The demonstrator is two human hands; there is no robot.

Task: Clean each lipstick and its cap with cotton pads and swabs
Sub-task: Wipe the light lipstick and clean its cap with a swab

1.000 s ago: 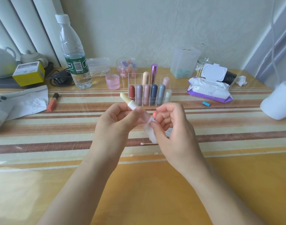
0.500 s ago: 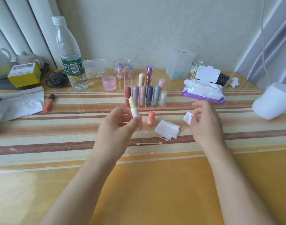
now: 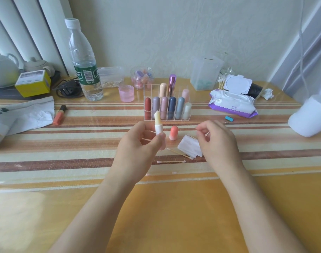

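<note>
1. The uncapped lipstick is held upright by the left hand above the surface. The fingers and thumb are curled round its lower barrel, and the pale yellow stick is left exposed.
2. The right hand is held over the cotton pads with its fingers loosely curled. Whether anything is pinched between them cannot be told.
3. The lipstick's orange-pink cap is stood on the surface between the two hands, just beside the pads. Several swabs are laid in front of the pads.
4. The task is judged to be in its early or middle part. One lipstick is open and in hand, and its cap is set apart, apparently not yet refitted. Whether either has been wiped cannot be read from their surfaces.
5. Nine capped lipsticks are stood in the clear organiser behind the hands. Which of these have been cleaned is not shown, so much of the work is presumed left.
6. A green label with a barcode is seen on the water bottle, but its lettering is too blurred to be read. Print on the purple wipes pack and on the yellow box is likewise too small to be made out.
</note>
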